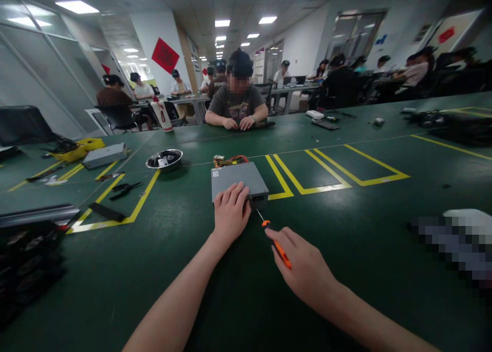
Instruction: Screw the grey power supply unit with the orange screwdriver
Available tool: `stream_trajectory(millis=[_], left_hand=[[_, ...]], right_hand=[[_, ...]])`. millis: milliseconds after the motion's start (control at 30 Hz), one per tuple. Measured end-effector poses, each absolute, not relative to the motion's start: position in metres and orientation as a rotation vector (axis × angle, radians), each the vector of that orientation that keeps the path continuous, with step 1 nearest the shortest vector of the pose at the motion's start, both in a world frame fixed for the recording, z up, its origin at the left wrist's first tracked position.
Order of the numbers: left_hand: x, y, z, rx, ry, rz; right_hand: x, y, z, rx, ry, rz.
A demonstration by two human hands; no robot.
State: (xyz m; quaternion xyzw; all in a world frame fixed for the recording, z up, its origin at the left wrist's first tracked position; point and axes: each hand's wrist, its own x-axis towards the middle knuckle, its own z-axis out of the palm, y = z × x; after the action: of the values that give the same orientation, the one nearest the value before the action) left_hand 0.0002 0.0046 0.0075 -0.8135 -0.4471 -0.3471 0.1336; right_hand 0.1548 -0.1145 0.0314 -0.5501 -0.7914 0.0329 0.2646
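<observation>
A grey metal computer power supply (235, 177) lies flat on the green table, with red and yellow cables bunched at its far side. Over its near edge lies my left hand (230, 211), fingers on the top face and thumb at the near side, holding it. My right hand (298, 257) is wrapped round an orange and dark screwdriver (282, 252). The thin shaft points up and left toward the near side of the power supply. Its tip is close to that side, by the socket; whether they touch I cannot tell.
Yellow tape (326, 188) marks boxes on the table. Left stand a metal bowl (164, 160), another grey metal box (105, 156), a yellow basket (79, 149) and black pieces (106, 212). A person (240, 98) sits opposite. A white charger-like block (315, 115) lies at the far edge.
</observation>
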Motion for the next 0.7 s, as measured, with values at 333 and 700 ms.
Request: stream_trajectory(millis=[333, 700], left_hand=[[0.000, 0.005, 0.006, -2.353, -1.293, -1.018], [0.002, 0.006, 0.006, -2.329, -1.314, -1.012]], right_hand=[[0.160, -0.114, 0.022, -1.530, -2.044, 0.315], [0.165, -0.112, 0.018, -1.369, -2.101, 0.141]])
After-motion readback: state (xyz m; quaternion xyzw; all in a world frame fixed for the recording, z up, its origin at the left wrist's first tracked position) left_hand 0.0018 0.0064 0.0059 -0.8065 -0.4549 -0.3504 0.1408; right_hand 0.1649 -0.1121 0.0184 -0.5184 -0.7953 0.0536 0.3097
